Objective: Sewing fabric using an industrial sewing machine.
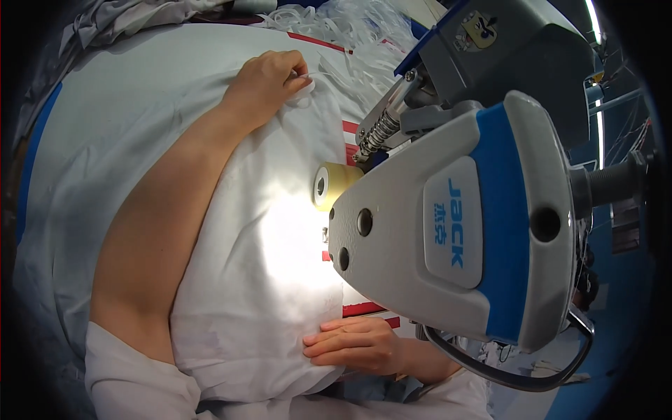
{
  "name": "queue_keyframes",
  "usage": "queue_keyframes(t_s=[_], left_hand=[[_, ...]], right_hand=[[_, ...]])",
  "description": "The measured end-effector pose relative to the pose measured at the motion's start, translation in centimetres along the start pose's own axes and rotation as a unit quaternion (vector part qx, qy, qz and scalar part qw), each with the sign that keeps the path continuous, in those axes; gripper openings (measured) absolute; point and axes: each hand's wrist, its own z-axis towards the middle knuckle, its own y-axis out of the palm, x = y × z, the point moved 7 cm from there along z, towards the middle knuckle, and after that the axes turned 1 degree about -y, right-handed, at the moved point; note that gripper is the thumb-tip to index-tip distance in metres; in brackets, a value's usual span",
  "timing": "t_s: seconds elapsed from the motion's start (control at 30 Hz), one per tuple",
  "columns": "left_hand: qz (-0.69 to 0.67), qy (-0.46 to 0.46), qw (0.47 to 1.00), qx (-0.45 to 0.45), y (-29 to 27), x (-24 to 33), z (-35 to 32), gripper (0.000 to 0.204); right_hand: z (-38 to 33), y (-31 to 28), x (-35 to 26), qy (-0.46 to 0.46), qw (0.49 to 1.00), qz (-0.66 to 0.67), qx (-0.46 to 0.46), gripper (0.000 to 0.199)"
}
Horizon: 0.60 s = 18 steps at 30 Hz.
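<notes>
A large white cloth (238, 280) is spread over the table in front of the sewing machine (399, 231), brightly lit beside the machine's head. At the cloth's far edge my left hand (269, 80) is closed, thumb and fingers pinching the edge where a narrow white strip (302, 96) shows. My left forearm lies across the fabric. Nearer to me, my right hand (357, 343) rests flat on the cloth by its right edge, fingers stretched out and close together. The needle area is mostly hidden by the machine's head and washed out by the glare.
A pale yellow roller (336, 185) stands beside the machine's head, with a spring-loaded arm (381, 133) behind it. Tangled white strips (357, 35) lie at the back. Grey cloth (126, 24) is heaped at the far left. A dark curved bar (518, 381) hangs under the machine's right end.
</notes>
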Motion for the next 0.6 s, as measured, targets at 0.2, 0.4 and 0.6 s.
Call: queue_keyframes(t_s=[0.2, 0.4, 0.6], left_hand=[[-0.128, 0.126, 0.984, 0.019, -5.9, 4.2, -2.7, 0.014], [0.185, 0.333, 0.901, -0.207, -8.7, 5.7, -12.9, 0.032], [0.189, 0.214, 0.922, -0.261, -9.5, 6.1, -16.9, 0.052]], right_hand=[[0.0, -0.6, -0.2, -0.022, 1.0, -0.017, -0.002, 0.014], [-0.4, -0.7, -0.4, -0.028, 0.999, -0.036, 0.015, 0.015], [-0.7, -0.2, -0.1, -0.026, 0.999, -0.034, 0.008, 0.018]])
